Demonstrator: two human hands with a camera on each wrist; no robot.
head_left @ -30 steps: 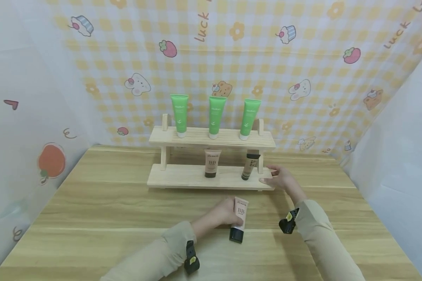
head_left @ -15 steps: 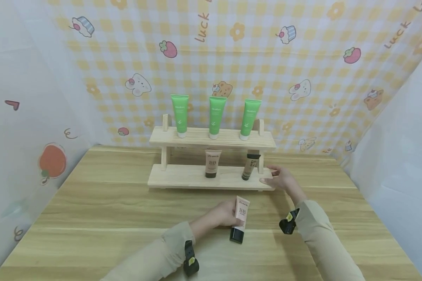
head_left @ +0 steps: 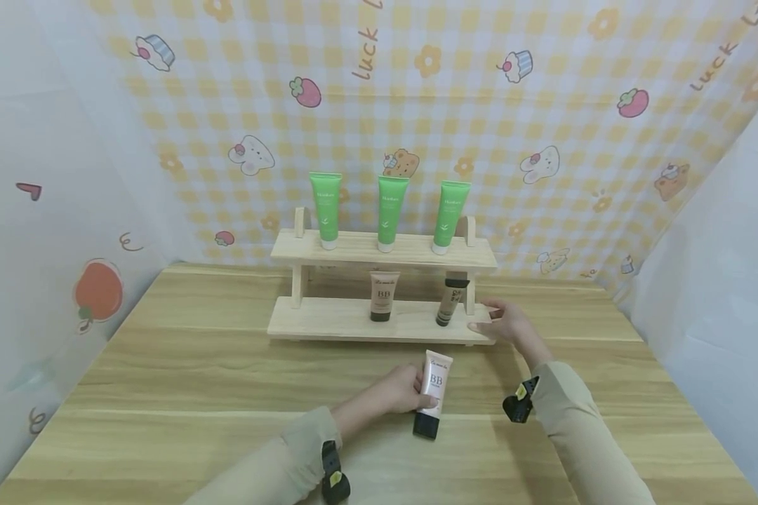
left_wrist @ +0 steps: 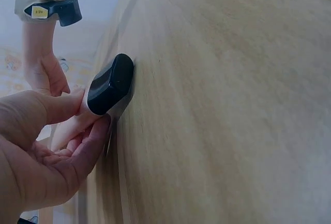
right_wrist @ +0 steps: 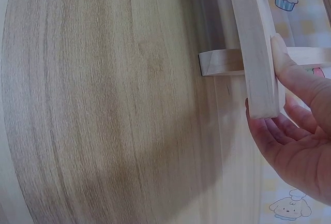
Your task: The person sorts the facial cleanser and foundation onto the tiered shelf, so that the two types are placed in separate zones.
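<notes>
My left hand (head_left: 407, 389) pinches a pink BB cream tube (head_left: 436, 379) between thumb and fingers, in front of the shelf. Its black cap (left_wrist: 110, 84) points toward me, close to the tabletop. At the right end of the two-tier wooden shelf (head_left: 328, 319), my right hand (head_left: 508, 322) grips the lower board, thumb on top and fingers beneath, as the right wrist view shows. On that board a second BB cream tube (head_left: 382, 296) stands upright on its cap near the middle. A smaller dark-capped tube (head_left: 450, 303) leans near the right support.
Three green tubes, left (head_left: 326, 210), middle (head_left: 391, 214) and right (head_left: 450, 216), stand on the upper board. A checked cloth (head_left: 455, 126) hangs right behind the shelf. White side walls (head_left: 50, 231) border the wooden table (head_left: 183, 393).
My left hand has shifted slightly on the BB cream tube, showing more of its front, and the tube has moved slightly right. My right hand keeps its grip on the shelf.
</notes>
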